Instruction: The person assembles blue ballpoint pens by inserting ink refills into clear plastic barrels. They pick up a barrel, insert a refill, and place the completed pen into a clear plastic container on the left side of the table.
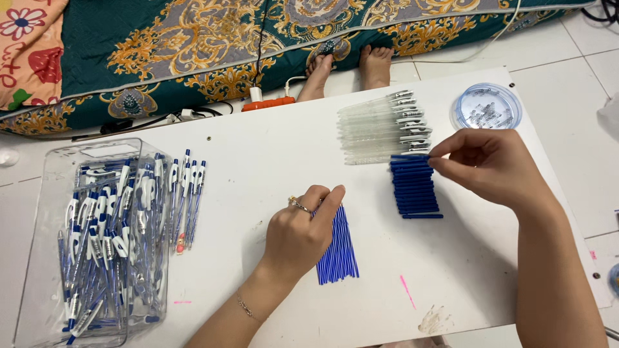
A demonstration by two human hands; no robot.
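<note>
My left hand [303, 233], with a ring on one finger, rests on a fan of thin blue pen refills [340, 250] on the white board [271, 154], fingertips touching their top ends. My right hand [490, 164] pinches the topmost piece of a row of dark blue pen grips [414, 188]. Just above that row lies a stack of clear pen barrels with white clips [383, 127].
A clear plastic box [90, 258] at left holds several finished blue pens, with more pens [187, 193] laid beside it. A round clear lid with small springs [487, 106] sits at the far right corner. Someone's bare feet [348, 67], a power strip and a patterned mattress lie beyond the board.
</note>
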